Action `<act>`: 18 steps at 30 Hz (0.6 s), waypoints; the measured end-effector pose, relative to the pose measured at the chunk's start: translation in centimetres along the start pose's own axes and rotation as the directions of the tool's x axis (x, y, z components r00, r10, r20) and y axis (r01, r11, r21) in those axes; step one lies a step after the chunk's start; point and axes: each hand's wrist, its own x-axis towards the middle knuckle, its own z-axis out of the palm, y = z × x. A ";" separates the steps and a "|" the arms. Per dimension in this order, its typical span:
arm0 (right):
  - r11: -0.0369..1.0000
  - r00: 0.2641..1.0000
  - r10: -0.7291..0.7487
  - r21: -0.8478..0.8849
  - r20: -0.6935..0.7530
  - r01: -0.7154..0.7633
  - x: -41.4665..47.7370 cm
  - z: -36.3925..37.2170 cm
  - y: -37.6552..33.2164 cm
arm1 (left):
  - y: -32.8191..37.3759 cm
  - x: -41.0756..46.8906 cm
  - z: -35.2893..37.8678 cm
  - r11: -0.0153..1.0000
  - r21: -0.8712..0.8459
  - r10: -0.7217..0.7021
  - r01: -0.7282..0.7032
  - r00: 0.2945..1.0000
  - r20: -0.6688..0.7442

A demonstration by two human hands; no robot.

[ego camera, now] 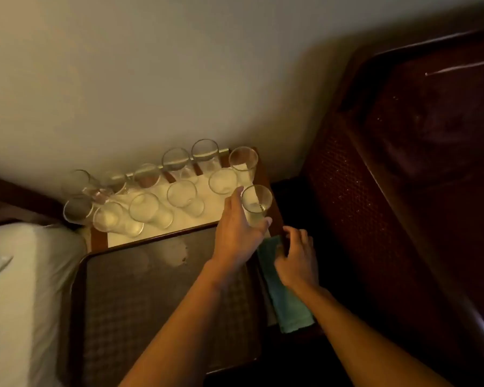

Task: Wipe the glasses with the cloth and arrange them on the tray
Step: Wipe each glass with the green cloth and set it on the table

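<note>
Glass (256,202) stands upright, mouth up, in the curled grip of left hand (236,233); right hand (296,261) rests loose-fingered on cloth (288,303)

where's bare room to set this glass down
The dark tray is bare, bordered by the white mat, the white bedding and the teal cloth. The mat behind is crowded with glasses, where the left hand grips one glass.

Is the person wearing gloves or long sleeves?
No gloves. The left hand and right hand are bare. So are the left forearm and right forearm, down to the picture's edge: no sleeves. I see no watch, ring or bracelet, though the light is dim.
</note>
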 end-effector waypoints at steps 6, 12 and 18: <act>0.972 0.982 -0.138 -0.209 -0.126 0.109 0.0 2.8 1.6 | -1.1 1.3 2.8 0.993 -0.114 -0.048 0.041 0.997 -0.060; 0.951 0.960 -0.201 -0.275 -0.192 0.144 0.6 3.6 2.0 | -0.4 1.3 3.7 0.982 -0.184 0.004 -0.037 0.984 -0.179; 0.954 0.979 -0.202 0.218 -0.038 0.205 -0.3 0.2 0.3 | 4.3 -1.9 -1.7 0.915 -0.356 0.075 -0.188 0.948 -0.308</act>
